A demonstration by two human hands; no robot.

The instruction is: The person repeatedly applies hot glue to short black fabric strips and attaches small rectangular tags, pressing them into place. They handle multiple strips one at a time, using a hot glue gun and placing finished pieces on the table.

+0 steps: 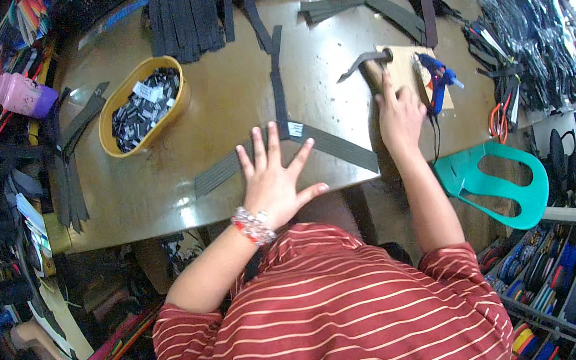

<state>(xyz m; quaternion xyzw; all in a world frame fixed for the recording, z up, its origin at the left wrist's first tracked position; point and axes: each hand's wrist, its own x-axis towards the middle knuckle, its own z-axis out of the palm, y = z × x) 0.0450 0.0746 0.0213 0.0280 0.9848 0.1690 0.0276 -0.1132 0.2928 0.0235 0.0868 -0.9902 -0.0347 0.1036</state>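
My left hand (276, 174) lies flat with fingers spread on a joined piece of black webbing straps (330, 142) that forms a Y shape on the brown table (160, 188). A small white label sits at the joint, just beyond my fingertips. My right hand (399, 114) grips the wooden handle of a hammer (364, 62), whose dark claw head rests by a small wooden board (407, 68). A beaded bracelet circles my left wrist.
A yellow oval basket (121, 139) of small black-and-white tags stands left of centre. A blue glue gun (437, 77) lies on the board. Black strap piles cover the far edge and right side. Orange scissors (497, 122), a teal plastic chair (500, 179) and a pink bottle (22, 94) surround the table.
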